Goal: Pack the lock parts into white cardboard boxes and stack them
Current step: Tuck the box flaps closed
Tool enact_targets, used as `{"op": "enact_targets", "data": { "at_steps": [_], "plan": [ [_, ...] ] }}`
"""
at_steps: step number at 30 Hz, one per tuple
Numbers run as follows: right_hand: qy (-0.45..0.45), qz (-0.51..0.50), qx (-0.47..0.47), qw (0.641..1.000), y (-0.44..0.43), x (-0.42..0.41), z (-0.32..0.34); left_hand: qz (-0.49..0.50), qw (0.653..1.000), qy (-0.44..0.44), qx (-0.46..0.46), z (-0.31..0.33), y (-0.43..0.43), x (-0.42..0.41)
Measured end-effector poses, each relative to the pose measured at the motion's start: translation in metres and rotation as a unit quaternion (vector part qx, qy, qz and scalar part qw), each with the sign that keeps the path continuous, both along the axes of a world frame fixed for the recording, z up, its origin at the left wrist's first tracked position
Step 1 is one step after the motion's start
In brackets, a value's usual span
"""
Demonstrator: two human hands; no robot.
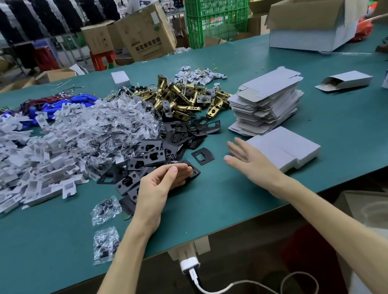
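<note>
Green desk bearing, left to right: heaped white card inserts; clear screw bags; black plates; brass latches; stacked flat box blanks; a folded white box just beside the stack; an open-ended white box. A large open carton stands at the far edge; two loose bags lie near the front edge.

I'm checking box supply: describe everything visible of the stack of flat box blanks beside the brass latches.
The stack of flat box blanks is pale cardboard, unfolded, tabs showing. Sheets lie askew. It sits on the green table, brass latches at its left, a white box at its front. Neither the left hand nor the right hand touches it.
</note>
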State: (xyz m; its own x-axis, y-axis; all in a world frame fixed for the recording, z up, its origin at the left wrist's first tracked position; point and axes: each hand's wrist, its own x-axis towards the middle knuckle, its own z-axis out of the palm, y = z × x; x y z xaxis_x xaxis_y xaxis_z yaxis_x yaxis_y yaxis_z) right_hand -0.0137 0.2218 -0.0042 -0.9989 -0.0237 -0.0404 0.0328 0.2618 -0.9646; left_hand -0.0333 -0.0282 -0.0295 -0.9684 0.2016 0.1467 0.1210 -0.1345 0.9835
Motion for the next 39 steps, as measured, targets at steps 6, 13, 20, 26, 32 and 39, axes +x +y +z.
{"op": "enact_targets", "data": {
  "at_steps": [6,13,20,26,32,39],
  "plan": [
    [0.003,-0.028,-0.003,1.0,0.021,0.002,-0.002,0.001,1.0,0.001,-0.015,0.0,-0.001,0.002],
    [0.009,-0.006,0.021,1.0,0.018,0.009,-0.003,0.002,1.0,-0.001,-0.026,0.002,0.001,0.001],
    [0.191,-0.026,0.485,0.853,0.026,-0.008,0.023,0.004,0.999,0.004,-0.033,0.003,0.002,0.002],
    [0.068,-0.057,0.578,0.811,0.048,-0.005,-0.001,0.006,1.0,0.001,-0.025,0.002,0.001,0.003],
    [0.059,-0.072,0.583,0.807,0.047,-0.002,-0.005,0.003,1.0,0.003,-0.03,0.002,0.0,0.003],
    [0.055,-0.101,0.579,0.807,0.054,0.009,-0.012,0.005,0.999,0.005,-0.031,0.002,0.001,0.003]
  ]
}}
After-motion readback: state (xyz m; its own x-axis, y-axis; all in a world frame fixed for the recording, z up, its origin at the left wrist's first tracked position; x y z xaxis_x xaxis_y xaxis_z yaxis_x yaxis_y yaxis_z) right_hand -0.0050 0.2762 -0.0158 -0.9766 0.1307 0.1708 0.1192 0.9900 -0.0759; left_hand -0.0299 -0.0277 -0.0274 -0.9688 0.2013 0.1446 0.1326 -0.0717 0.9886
